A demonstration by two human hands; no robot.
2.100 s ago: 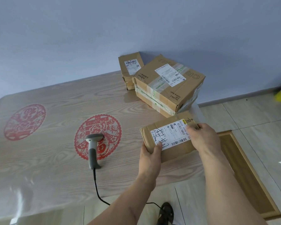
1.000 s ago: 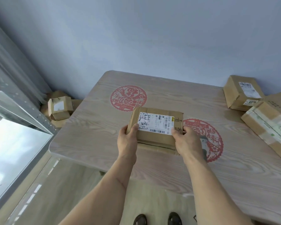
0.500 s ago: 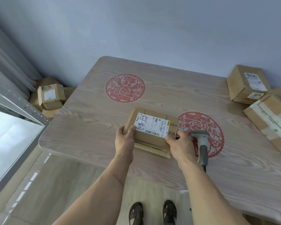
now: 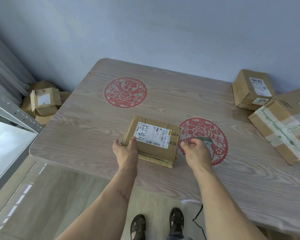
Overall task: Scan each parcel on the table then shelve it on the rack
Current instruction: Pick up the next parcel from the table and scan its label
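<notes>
The parcel (image 4: 152, 141), a brown cardboard box with a white label (image 4: 151, 135) facing up, is seen lying flat on the table (image 4: 87, 122) near its front edge, between the two hands. Its near left corner is gripped by the left hand (image 4: 126, 152), with the thumb laid on top by the label and the fingers wrapped down the left side. The right hand (image 4: 196, 152) is held just off the parcel at 3 o'clock, apart from the cardboard, its fingers loosely curled above the grey scanner (image 4: 205, 142); whether the scanner is actually touched or grasped cannot be told, as most of it is hidden under the hand. The scanner is placed over a red paper-cut circle (image 4: 213, 134) on the table top, and a second red circle (image 4: 125, 92) is found at 11 o'clock from the parcel. A black cable (image 4: 198, 217) is seen hanging below the table edge. Two more boxes are set at 2 o'clock on the right end of the table: a small box (image 4: 249, 89) and, touching it, a large taped box (image 4: 282, 125). At 10 o'clock, beyond the table's left edge, a small box with a white label (image 4: 43, 101) is seen resting on other cardboard. A grey metal rack (image 4: 10, 113) is visible at 9 o'clock.
</notes>
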